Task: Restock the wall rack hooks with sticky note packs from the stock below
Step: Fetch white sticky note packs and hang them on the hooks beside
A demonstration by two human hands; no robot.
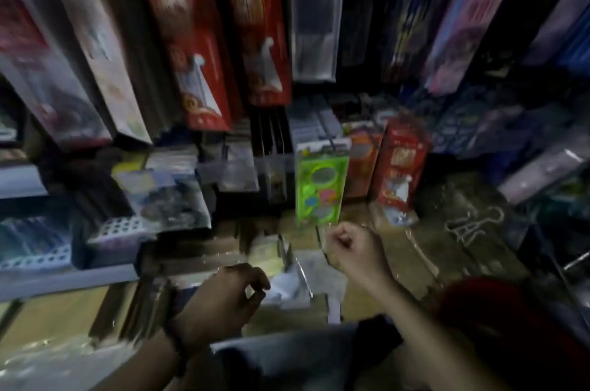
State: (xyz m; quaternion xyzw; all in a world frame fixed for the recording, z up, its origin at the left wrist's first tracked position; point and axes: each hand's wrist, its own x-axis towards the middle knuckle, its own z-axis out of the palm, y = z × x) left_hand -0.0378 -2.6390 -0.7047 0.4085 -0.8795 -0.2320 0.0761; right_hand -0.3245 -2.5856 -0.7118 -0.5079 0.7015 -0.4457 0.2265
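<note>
1. Right hand (348, 247) is curled into a fist just under the green sticky note pack (321, 189); too blurred to tell if it grips.
2. Left hand (230, 291) is curled beside the stock (266, 251); its grip is unclear too.
3. Looks early: plenty left to hang.

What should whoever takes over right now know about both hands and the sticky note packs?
Left hand: fingers curled over the stock pile; blur hides whether its grip holds anything.
Right hand: curled just under the green sticky note pack; contact cannot be told.
The green pack stands upright in the lower row, left of the red packs; its hook is not visible.
Left to do: probably more packs from the pile to hang.
</note>
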